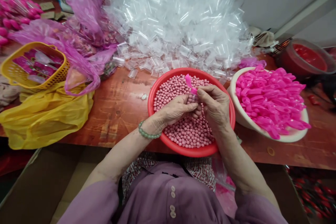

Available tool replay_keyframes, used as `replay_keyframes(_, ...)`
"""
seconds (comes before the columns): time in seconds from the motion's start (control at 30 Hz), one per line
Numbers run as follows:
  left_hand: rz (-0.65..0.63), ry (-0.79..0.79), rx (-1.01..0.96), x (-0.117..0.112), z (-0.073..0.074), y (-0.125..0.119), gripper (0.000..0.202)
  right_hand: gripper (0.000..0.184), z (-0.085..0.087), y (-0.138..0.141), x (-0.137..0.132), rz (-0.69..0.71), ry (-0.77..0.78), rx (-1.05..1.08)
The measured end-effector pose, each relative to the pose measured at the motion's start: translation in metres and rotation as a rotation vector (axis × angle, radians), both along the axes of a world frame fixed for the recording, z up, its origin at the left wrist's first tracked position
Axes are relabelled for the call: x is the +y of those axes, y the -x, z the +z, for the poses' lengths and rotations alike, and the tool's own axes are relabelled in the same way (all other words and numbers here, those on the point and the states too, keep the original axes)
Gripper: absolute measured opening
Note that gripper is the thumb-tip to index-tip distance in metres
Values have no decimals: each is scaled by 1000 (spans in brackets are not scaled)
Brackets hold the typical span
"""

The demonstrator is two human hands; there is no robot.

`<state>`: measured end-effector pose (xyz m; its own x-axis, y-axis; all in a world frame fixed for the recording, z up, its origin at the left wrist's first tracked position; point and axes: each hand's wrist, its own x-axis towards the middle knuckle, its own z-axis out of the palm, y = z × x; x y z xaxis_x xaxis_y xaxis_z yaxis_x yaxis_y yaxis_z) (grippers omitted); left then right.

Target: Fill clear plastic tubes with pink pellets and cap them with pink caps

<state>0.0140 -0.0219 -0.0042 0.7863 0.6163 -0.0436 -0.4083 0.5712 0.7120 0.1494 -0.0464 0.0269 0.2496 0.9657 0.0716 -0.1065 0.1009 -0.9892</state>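
Observation:
Above a red basin (pixel 152 112) of round pink beads (pixel 187 136), my two hands meet. My left hand (pixel 178 109), with a green bead bracelet (pixel 148 132) at the wrist, is closed around a small clear container (pixel 192 98); pink beads seem to show through its wall, though fingers cover most of it. Between thumb and fingers, my right hand (pixel 214 101) pinches a bright pink plastic cap (pixel 189 82) at the container's upper end. Whether the cap is fully seated cannot be made out.
Behind the basin rises a heap of clear plastic containers (pixel 178 17). A white bowl (pixel 291 137) of pink plastic pieces (pixel 270 101) stands at the right. To the left are a yellow basket (pixel 54 82), a yellow bag (pixel 49 115) and purple bags (pixel 86 7). A rubber band (pixel 271 151) lies near the table edge.

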Motion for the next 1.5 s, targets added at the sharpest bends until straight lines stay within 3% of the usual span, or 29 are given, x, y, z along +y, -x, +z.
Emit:
replay_keyframes(0.47, -13, -126, 81, 0, 5, 2, 31, 17, -11, -9, -4, -24, -143, -293)
replay_keyframes(0.63, -33, -101, 106, 2, 4, 5, 31, 12, -11, -16, -5, 27, -261, -569)
replay_keyframes(0.7, -40, -69, 100, 3, 3, 5, 33, 21, -11, -20, -4, 62, -388, -770)
replay_keyframes(0.83, -22, -41, 55, 6, 2, 5, 32, 59, -15, -24, -2, 132, -585, -1112)
replay_keyframes(0.97, -6, 10, 48, 6, 0, 5, 40, 62, -19, -21, -3, 135, -599, -1306)
replay_keyframes(1.33, -34, -31, 46, 4, 5, 7, 48, 57, -10, -17, -4, 137, -695, -1324)
replay_keyframes(1.5, -5, -88, 48, 3, 5, 6, 45, 64, -14, -16, -3, 164, -648, -1270)
